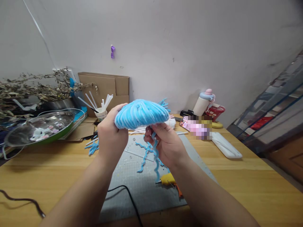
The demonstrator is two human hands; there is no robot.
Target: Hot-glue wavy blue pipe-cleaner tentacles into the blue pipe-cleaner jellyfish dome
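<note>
A light blue fuzzy dome, wound from pipe cleaner, is raised above the table. My left hand grips its left edge, the fingers hidden behind and under it. Beneath the dome's right side, my right hand pinches a wavy blue pipe cleaner, its top end close to the underside; whether it touches is hidden. More wavy blue pipe cleaners lie on the grey cutting mat. Below my right hand rests a yellow glue gun, partly covered by my forearm.
A metal pan with small flower pieces stands left, near dried branches. Behind are cardboard and a cup of glue sticks. A bottle, a phone and a white case lie right. A black cord crosses the mat.
</note>
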